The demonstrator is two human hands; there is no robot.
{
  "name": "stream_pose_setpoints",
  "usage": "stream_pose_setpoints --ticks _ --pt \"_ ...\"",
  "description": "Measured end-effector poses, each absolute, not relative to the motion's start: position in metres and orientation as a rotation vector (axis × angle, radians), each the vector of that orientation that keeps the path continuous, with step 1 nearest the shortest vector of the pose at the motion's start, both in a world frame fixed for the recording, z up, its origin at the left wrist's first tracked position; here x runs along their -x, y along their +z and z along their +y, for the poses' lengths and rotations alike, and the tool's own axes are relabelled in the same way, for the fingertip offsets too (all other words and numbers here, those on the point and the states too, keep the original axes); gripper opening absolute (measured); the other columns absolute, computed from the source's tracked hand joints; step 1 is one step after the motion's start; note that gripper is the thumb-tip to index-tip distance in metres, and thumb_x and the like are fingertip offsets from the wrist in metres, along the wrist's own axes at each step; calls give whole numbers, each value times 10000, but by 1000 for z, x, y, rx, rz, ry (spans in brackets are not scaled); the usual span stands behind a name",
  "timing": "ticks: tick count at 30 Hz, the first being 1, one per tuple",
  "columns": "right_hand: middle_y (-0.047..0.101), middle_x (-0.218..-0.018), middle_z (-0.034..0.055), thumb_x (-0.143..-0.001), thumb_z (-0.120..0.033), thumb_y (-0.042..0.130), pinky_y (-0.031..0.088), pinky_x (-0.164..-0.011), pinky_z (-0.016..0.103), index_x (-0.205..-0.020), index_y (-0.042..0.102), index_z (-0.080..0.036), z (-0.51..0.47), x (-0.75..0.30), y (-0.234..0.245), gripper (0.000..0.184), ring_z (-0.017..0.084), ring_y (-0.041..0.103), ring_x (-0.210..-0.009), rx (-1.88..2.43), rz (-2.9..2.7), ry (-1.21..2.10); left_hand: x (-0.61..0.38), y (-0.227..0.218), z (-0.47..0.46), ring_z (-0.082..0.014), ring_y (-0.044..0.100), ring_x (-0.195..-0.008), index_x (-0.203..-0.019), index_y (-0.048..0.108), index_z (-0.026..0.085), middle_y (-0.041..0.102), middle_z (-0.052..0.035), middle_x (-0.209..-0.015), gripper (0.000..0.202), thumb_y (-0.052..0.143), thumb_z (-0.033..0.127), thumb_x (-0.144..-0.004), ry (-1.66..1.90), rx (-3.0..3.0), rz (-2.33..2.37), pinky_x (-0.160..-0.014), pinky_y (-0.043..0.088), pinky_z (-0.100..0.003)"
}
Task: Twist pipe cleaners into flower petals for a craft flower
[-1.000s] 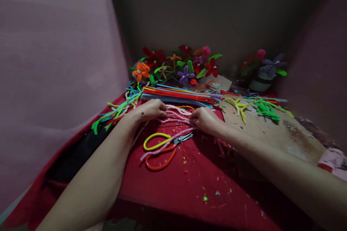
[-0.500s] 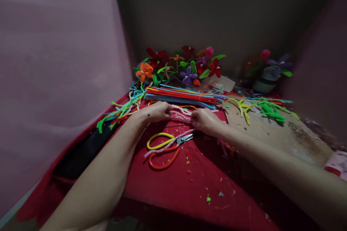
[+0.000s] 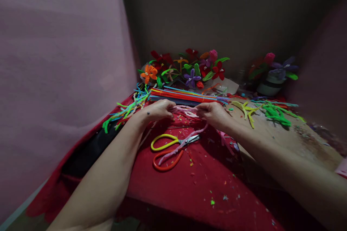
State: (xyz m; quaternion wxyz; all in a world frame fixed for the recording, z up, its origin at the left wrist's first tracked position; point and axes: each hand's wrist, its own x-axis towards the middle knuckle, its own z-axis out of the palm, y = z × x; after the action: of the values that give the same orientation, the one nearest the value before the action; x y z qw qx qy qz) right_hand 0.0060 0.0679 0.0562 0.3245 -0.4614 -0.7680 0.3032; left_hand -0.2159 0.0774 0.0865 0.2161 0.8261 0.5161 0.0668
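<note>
Both my hands grip pink pipe cleaners [image 3: 187, 108] held across between them, above the red cloth. My left hand [image 3: 162, 109] is closed around their left ends, its fingertips curled out of sight. At the other side my right hand [image 3: 213, 112] pinches the right ends between thumb and fingers. One pale pink strand hangs below my right hand and lies across the scissors [image 3: 182, 140]. These have a yellow and a red handle loop, with the blades pointing right. Just behind my hands lies a bundle of red, blue and yellow pipe cleaners [image 3: 184, 95].
Pipe cleaner flowers [image 3: 192, 78] stand along the back wall, others in a pot [image 3: 271, 83] at the right. Green stems [image 3: 276, 113] and a yellow piece [image 3: 246, 110] lie on cardboard [image 3: 260, 137]. Loose strands [image 3: 127, 108] pile up at left. Scraps dot the red cloth [image 3: 173, 191].
My hands have lifted slightly and moved a little apart, with the pink pipe cleaners stretched between them. The whole view has shifted slightly, so the table things sit further right.
</note>
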Motion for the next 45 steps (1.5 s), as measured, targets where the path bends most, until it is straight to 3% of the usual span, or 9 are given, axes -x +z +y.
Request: stream_pose_setpoints --ticks 5,10,21,28,34,37,40,42,45 --pt "540 -580 -17 -664 -203 574 338 -535 239 -733 650 -124 64 -8 64 130 91 431 -525 1195 -1706 1248 223 90 77 -98 376 -564 -664 500 165 444 44 -611 112 542 249 -604 119 -2280 1409 -490 248 -218" --pt "526 -565 -6 -610 -151 623 352 -506 229 -618 596 -126 65 -15 62 38 89 468 -505 1095 -1400 1484 236 88 82 -113 432 -575 -691 543 169 511 32 -630 119 518 247 -604 98 -2274 1525 -509 294 -223" --pt "545 -559 -3 -647 -170 581 366 -527 238 -679 611 -124 61 -19 67 63 90 461 -507 1283 -1607 1331 229 93 77 -114 457 -541 -708 591 157 556 4 -599 191 479 311 -715 102 -2339 1626 -496 295 -223" --pt "579 -596 0 -627 -191 628 399 -557 247 -746 643 -136 70 -24 52 132 102 507 -526 1186 -1543 1422 214 88 75 -174 576 -799 -1072 584 179 655 -80 -925 330 509 309 -778 332 -2612 1767 -675 386 -238" --pt "556 -548 -4 -635 -153 605 374 -503 230 -665 621 -139 70 -20 51 37 93 482 -492 1204 -1518 1423 200 92 63 -185 578 -770 -1266 419 206 642 -64 -851 495 530 331 -800 316 -2684 1844 -664 380 -252" --pt "556 -561 -4 -638 -140 592 385 -502 225 -708 631 -141 70 -20 50 80 92 483 -493 1239 -1504 1394 197 101 56 -155 547 -701 -1161 521 189 624 -44 -789 392 509 378 -817 416 -2648 1726 -627 356 -236" --pt "560 -571 -3 -634 -124 580 375 -482 223 -748 639 -135 68 -20 52 129 88 472 -475 1320 -1539 1344 194 109 48 -107 471 -591 -846 636 165 570 -6 -666 237 520 366 -797 218 -2593 1419 -551 306 -215" --pt "601 -637 10 -621 -106 581 390 -501 224 -837 654 -135 65 -19 57 230 98 504 -512 1381 -1597 1264 191 111 43 -85 399 -515 -663 612 157 493 20 -557 198 553 320 -758 19 -2553 1281 -504 261 -221" --pt "658 -841 48 -595 -86 592 439 -602 239 -964 651 -137 58 -19 69 377 144 585 -692 1433 -1696 1045 186 110 38 -80 356 -467 -558 563 157 448 30 -500 165 575 235 -703 -148 -2497 1316 -477 231 -240"
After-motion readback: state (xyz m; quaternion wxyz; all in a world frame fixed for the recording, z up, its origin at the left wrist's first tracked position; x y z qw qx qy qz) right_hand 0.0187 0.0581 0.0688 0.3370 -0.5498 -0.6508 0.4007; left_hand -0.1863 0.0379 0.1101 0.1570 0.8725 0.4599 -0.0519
